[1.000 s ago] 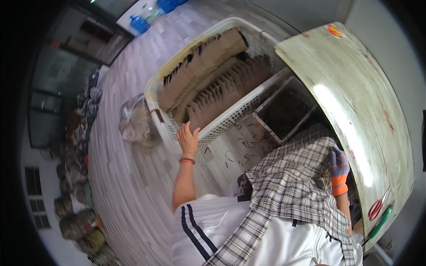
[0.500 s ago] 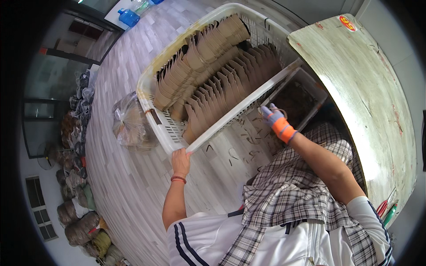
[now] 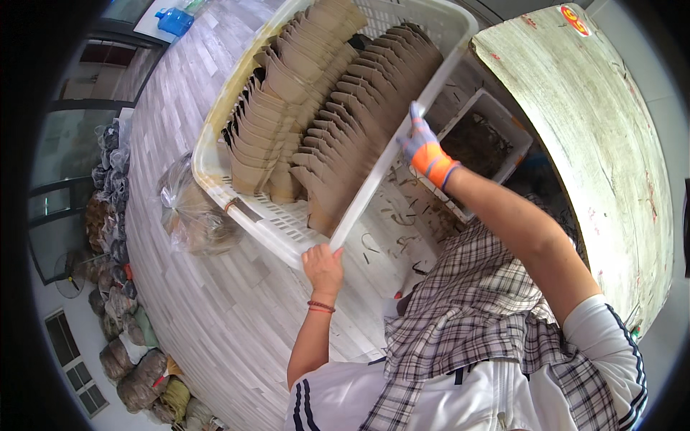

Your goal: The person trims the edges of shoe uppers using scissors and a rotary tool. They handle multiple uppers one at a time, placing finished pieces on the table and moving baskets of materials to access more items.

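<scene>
A large white plastic crate (image 3: 266, 233) with slotted walls lies tilted across the upper middle. Inside it stand rows of tan, curved, nested pieces (image 3: 359, 118) with some black edges; they look like shoe uppers, though I cannot be sure. My bare left hand (image 3: 323, 271), with a red string bracelet at the wrist, is closed over the crate's near corner. On the crate's right long rim rests my right hand (image 3: 425, 147), in a grey and orange work glove, its fingers bent over the edge and partly hidden.
A smaller white bin (image 3: 514, 161) with dark scraps sits beneath the wooden table (image 3: 611, 136) at right. Scraps (image 3: 406, 215) litter the floor near my checked apron. A clear plastic bag (image 3: 194, 208) lies left of the crate. Several bundled bags (image 3: 140, 381) line the left wall.
My right hand has gone from above the small bin to the crate's rim. The crate has swung round, its far end nearer the table, and my left hand has moved right with its corner.
</scene>
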Demonstrator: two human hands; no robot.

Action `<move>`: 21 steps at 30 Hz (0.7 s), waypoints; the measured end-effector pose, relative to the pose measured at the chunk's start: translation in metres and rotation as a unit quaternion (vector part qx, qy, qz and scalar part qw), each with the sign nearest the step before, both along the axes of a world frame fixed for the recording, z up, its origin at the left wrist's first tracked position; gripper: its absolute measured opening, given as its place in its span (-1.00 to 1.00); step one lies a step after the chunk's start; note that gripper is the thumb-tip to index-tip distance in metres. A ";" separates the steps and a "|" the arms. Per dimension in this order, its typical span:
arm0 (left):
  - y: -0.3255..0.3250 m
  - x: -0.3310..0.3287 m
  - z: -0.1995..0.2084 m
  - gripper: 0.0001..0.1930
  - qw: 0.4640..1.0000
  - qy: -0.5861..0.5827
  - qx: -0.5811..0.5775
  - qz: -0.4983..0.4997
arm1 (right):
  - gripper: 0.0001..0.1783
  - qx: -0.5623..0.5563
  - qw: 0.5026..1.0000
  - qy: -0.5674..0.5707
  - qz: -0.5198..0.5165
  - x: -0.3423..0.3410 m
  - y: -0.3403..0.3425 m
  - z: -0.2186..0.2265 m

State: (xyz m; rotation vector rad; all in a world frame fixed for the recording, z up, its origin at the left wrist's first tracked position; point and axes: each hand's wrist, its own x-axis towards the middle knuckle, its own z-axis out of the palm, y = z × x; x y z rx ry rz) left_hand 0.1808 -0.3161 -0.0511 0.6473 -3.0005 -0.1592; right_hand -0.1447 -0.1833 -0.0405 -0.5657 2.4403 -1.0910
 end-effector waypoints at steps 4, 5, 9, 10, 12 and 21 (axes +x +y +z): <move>0.027 -0.063 0.001 -0.70 1.000 0.014 -0.004 -0.027 | -0.12 -0.090 0.996 -0.021 -0.016 -0.069 0.008 0.001; 0.034 -0.080 0.001 -0.69 1.000 0.021 -0.004 -0.019 | -0.16 -0.084 0.995 0.017 -0.047 -0.072 0.012 0.004; 0.062 -0.154 0.003 -0.66 0.998 0.068 -0.015 0.010 | -0.33 -0.251 0.968 -0.010 -0.026 -0.024 0.060 -0.031; 0.067 -0.173 0.002 -0.66 0.996 0.080 -0.022 0.027 | -0.37 -0.225 0.962 -0.154 -0.015 -0.007 0.079 -0.023; 0.079 -0.222 0.000 -0.67 0.992 0.114 -0.029 0.051 | -0.44 -0.227 0.959 -0.169 0.011 0.016 0.116 -0.014; 0.018 -0.450 -0.006 -0.58 0.857 0.235 0.458 0.021 | -0.62 -0.178 0.975 -0.128 -0.037 0.058 0.231 0.019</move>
